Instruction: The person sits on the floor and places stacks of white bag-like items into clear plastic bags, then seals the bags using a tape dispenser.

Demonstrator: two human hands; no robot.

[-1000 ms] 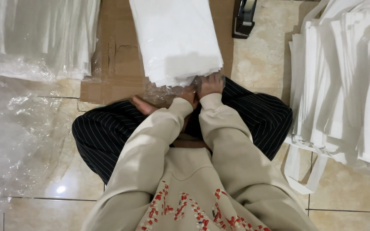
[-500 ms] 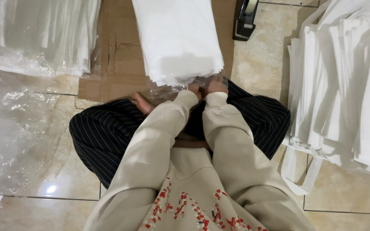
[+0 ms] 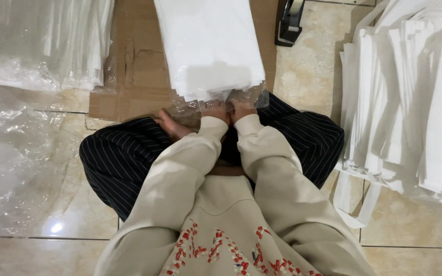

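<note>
Fingers of both hands closed on the clear plastic wrap (image 3: 221, 99) at the near end of the white folded stack (image 3: 208, 46). Left hand (image 3: 216, 108) and right hand (image 3: 241, 107) side by side, touching, just past the beige sleeves. Stack lying on a flat sheet of cardboard (image 3: 134, 76), reaching from its near edge to the far edge of view. Beside the cardboard's left edge, bagged white bundles (image 3: 42, 41); off its right edge, a black tape dispenser (image 3: 288, 23) on the tile floor (image 3: 308, 76). Farther right, heaped white bags (image 3: 410, 102).
</note>
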